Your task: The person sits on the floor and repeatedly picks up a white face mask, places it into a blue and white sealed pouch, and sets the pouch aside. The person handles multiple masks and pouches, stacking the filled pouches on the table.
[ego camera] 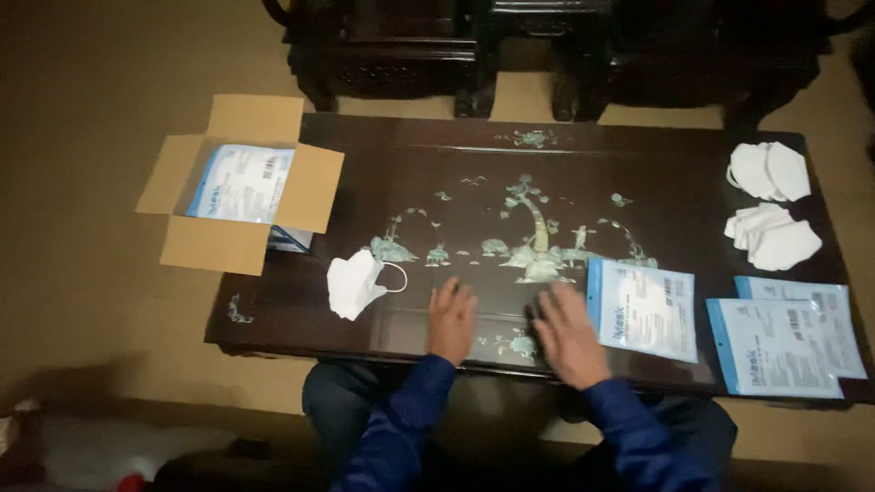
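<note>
Both hands, left hand [452, 319] and right hand [569, 335], lie flat on the glossy inlaid table [674, 182].

Open cardboard box [239, 182] of packets; 2 white mask stacks [771, 206]; dark chairs [547, 50].

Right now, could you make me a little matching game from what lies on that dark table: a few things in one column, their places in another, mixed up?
Things:
1. cardboard box
2. single white mask
3. stacks of white masks
4. left hand

Places:
A. far right end of the table
B. flat on the table's near edge
C. left end of the table, flaps open
D. just left of the hands

Pairs: 1-C, 2-D, 3-A, 4-B
</note>
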